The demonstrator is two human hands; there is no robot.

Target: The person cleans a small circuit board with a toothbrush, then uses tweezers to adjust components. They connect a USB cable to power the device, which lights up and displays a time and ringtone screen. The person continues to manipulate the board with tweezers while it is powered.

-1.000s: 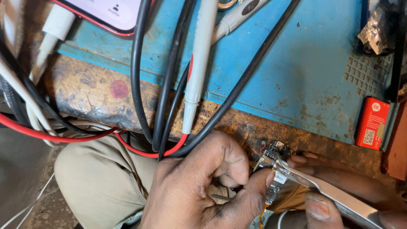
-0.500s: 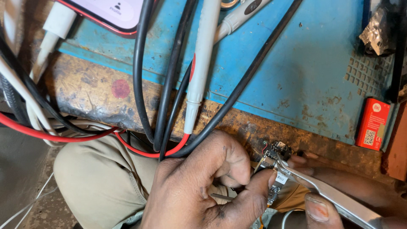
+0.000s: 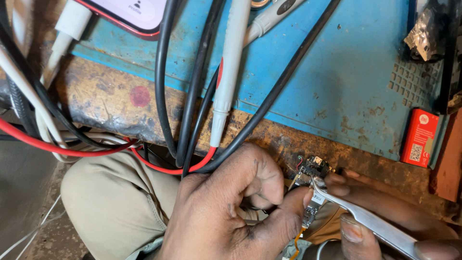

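My left hand point(image 3: 231, 207) pinches a small circuit board point(image 3: 310, 180) between thumb and fingers, just below the worn edge of the bench. A thin orange flex strip point(image 3: 299, 238) hangs from the board's lower end. My right hand point(image 3: 380, 212) comes in from the lower right and grips metal tweezers point(image 3: 365, 219), whose tips rest on the board. Both hands sit over my lap, above my beige trouser leg point(image 3: 115, 202).
A blue work mat point(image 3: 337, 72) covers the bench. Across it run black cables point(image 3: 192, 86), a red wire point(image 3: 72, 150) and a white probe point(image 3: 228, 77). A phone point(image 3: 127, 12) lies top left, a small red battery point(image 3: 419, 137) at right.
Almost nothing has moved. The tweezers' tips have shifted slightly on the board while both hands keep their grip.
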